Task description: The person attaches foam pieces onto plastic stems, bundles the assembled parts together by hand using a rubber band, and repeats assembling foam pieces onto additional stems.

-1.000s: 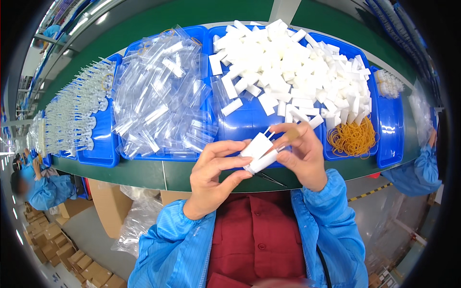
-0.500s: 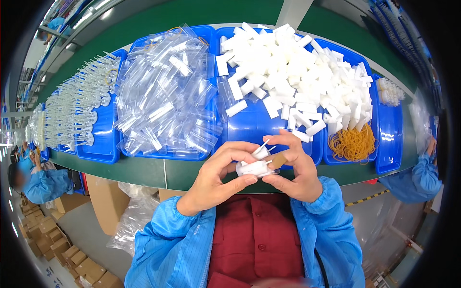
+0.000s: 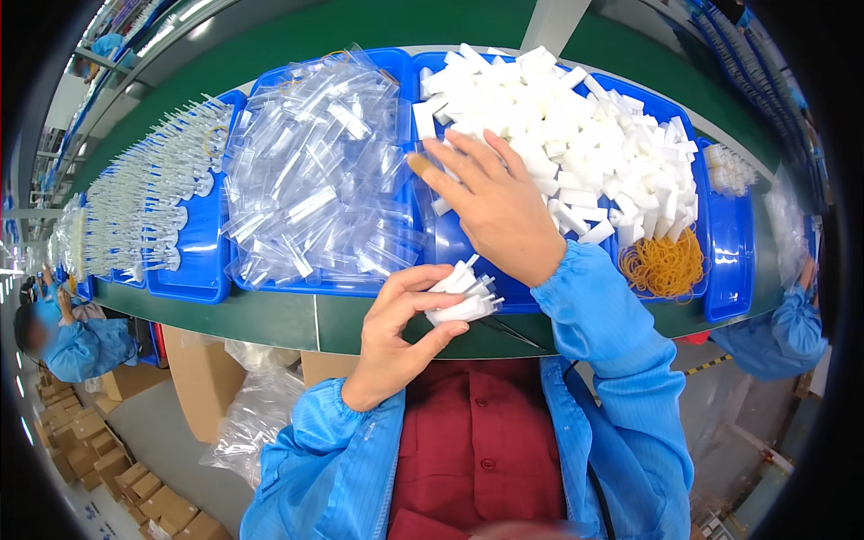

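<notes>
My left hand [image 3: 409,319], low over the front of the table, has its fingers closed on a small bundle of white pieces [image 3: 461,297] with thin white stems sticking out. Clear plastic seems to wrap part of the bundle. Farther forward, my right hand [image 3: 495,207] is stretched out with fingers spread, holding nothing visible. A tan covering sits on its index fingertip. Those fingers reach over the blue tray [image 3: 450,236] that holds a heap of white foam-like blocks [image 3: 540,108]; whether they touch a block I cannot tell.
Left of the blocks lie clear plastic sleeves [image 3: 315,171] in a blue tray. Thin stemmed pieces [image 3: 157,193] fill trays farther left. Yellow rubber bands [image 3: 664,261] lie at right, beside another blue tray [image 3: 729,270]. A thin dark tool [image 3: 515,333] rests on the green table [image 3: 342,328].
My right hand has left the bundle and moved forward to the foam blocks, its fingers opening out. My left hand keeps the bundle, slightly left of before.
</notes>
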A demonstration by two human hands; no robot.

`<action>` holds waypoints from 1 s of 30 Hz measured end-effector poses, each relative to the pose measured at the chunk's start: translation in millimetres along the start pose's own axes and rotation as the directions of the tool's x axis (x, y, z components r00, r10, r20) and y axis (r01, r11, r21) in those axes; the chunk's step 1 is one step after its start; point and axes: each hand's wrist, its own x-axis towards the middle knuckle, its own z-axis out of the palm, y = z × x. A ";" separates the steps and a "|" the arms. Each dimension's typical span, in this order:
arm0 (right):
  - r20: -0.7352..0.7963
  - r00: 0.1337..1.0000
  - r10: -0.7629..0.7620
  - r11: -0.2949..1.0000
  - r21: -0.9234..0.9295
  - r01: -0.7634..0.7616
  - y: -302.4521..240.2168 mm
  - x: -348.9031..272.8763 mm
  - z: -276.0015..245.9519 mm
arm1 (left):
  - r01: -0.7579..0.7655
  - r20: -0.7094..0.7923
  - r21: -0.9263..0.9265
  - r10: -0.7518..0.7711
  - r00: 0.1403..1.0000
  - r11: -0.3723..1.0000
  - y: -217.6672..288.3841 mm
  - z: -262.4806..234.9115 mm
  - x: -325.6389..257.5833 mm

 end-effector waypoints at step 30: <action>0.150 0.888 0.434 0.633 0.651 -0.419 -8.4 -64.6 -64.9 | -0.141 -0.123 0.060 0.148 0.981 0.988 11.7 0.1 18.2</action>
